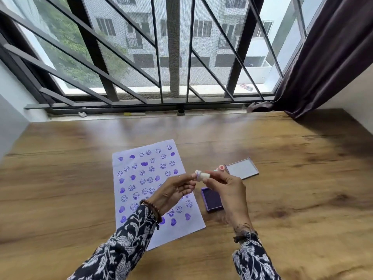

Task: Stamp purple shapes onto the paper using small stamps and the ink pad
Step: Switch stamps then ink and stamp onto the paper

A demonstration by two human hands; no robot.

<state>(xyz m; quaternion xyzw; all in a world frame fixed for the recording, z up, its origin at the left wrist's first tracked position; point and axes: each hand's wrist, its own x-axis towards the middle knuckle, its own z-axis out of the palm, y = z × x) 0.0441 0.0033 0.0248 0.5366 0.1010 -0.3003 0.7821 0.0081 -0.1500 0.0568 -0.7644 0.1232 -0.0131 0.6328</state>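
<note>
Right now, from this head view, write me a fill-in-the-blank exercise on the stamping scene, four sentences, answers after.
1. The small white stamp is held between ____ hands, above the table.
2. The open ink pad lies to the ____ of the paper.
3. The prints on the paper are smiley faces and ____.
4. The left hand wears a ring, and its wrist a beaded ____.

Missing words: both; right; hearts; bracelet
</note>
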